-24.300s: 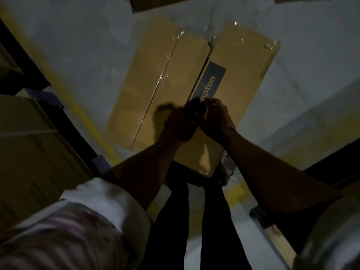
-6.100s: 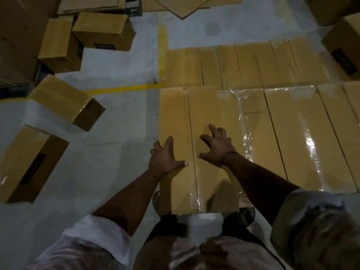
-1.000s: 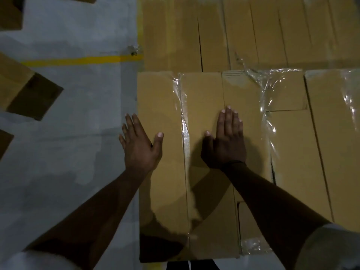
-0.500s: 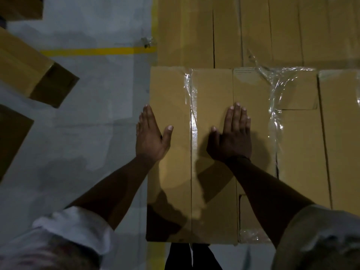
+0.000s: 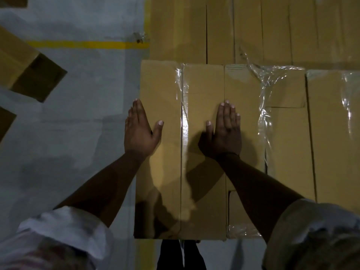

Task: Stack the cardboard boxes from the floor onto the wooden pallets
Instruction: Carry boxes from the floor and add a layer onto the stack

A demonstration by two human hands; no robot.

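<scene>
A long brown cardboard box (image 5: 165,90) with clear tape down its middle seam lies in front of me, at the left end of a row of boxes. My left hand (image 5: 139,131) lies flat along the box's left edge, fingers straight, thumb on the top face. My right hand (image 5: 224,129) presses flat on the top, right of the seam, fingers together. Neighbouring boxes (image 5: 288,145) on the right carry crumpled clear plastic wrap (image 5: 266,94). Any pallet beneath is hidden.
A further row of boxes (image 5: 253,30) lies behind. Loose cardboard boxes (image 5: 25,67) lie on the grey floor at the left. A yellow floor line (image 5: 85,44) runs across toward the stack. My legs (image 5: 181,254) stand at the box's near end.
Both hands have stayed flat on the box over the last second; the left hand has closed in against the left edge. The view has shifted slightly left.
</scene>
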